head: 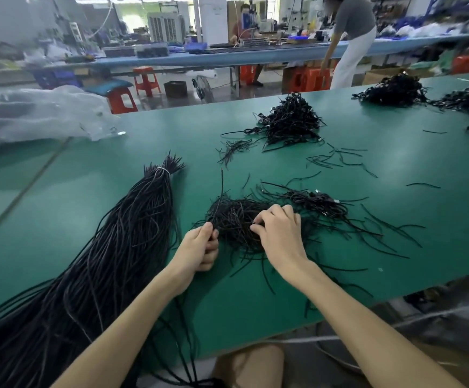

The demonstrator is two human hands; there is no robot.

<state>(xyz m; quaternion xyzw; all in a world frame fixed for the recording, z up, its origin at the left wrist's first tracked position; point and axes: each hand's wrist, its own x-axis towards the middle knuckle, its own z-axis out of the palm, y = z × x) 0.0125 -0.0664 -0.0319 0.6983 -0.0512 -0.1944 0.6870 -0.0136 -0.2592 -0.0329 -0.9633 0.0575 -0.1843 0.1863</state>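
Presently: one black strand (221,189), thin and light, probably limp but springy enough to stand upright; best taken near one end. Left hand (199,249) grips its lower end, and the rest rises above the knuckles. Right hand (279,233), fingers curled, pinches into the pile (236,217) of like strands just beside it on the green table (255,303). Bundle of long cables (116,247) lies to the left.

Beyond the green table (88,191) stand a long blue workbench (255,56), orange stools (146,81) on the floor (171,103), a white pillar (213,18) and bright ceiling lights (102,0).
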